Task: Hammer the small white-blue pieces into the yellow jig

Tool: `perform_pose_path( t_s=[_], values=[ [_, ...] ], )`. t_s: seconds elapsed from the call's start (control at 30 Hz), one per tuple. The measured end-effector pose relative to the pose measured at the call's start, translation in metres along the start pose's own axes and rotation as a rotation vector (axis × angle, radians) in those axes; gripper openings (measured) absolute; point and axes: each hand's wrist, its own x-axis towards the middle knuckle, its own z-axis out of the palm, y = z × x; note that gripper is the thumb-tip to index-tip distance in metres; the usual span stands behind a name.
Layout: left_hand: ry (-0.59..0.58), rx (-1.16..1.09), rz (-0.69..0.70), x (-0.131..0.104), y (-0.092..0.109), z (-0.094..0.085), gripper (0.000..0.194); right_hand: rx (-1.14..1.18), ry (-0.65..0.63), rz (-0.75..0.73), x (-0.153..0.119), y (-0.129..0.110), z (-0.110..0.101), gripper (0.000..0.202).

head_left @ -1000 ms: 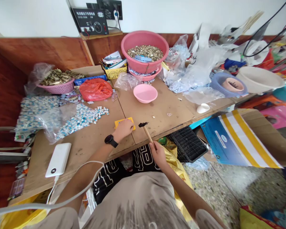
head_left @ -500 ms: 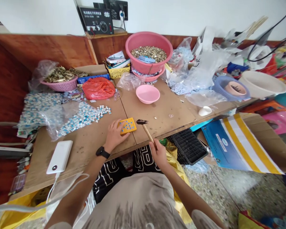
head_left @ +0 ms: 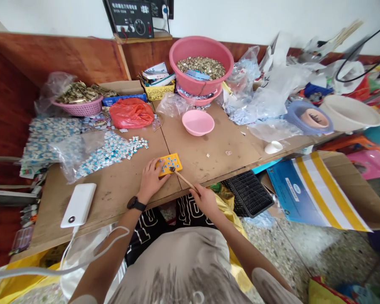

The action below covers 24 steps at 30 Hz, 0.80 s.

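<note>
Bunch of little blue-and-white pieces (head_left: 110, 151) up and left of the left hand (head_left: 151, 180), whose fingers are loosely spread on one end of the yellow block (head_left: 177, 160), rest of it poking out right. Hammer (head_left: 185, 180) head's over that, handle gripped in the right hand (head_left: 206, 202).

2 hands (head_left: 152, 179), 1 hammer (head_left: 184, 179), 1 yel. block (head_left: 177, 160), 1 pwr bank (head_left: 80, 203)
</note>
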Motion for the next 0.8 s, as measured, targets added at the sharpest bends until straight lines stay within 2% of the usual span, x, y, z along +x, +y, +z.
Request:
perform_pose_path(
  t_s=[0.07,0.2,0.37,0.47,0.6,0.7,0.8],
  values=[
    [-0.004,-0.008,-0.007,0.000,0.000,0.000,0.071,0.042,0.001,-0.018,-0.001,-0.001,0.002,0.043],
    [-0.004,-0.020,-0.015,-0.002,0.002,0.000,0.071,0.150,0.118,0.029,-0.004,-0.002,0.006,0.049],
    [0.066,-0.039,-0.038,-0.004,0.001,0.001,0.085,0.160,0.185,0.102,0.006,0.020,0.003,0.052],
    [0.094,-0.050,-0.063,-0.004,-0.001,0.002,0.093,0.055,0.217,0.136,0.028,0.038,-0.005,0.053],
    [0.064,-0.064,-0.075,-0.004,0.000,0.001,0.087,-0.143,0.222,0.148,0.065,0.051,-0.013,0.048],
    [0.044,-0.060,-0.059,-0.005,0.002,-0.002,0.075,-0.269,0.143,0.164,0.091,0.047,-0.010,0.043],
    [0.031,-0.051,-0.060,-0.004,0.001,-0.002,0.078,-0.363,0.065,0.181,0.114,0.033,-0.002,0.045]
  ],
)
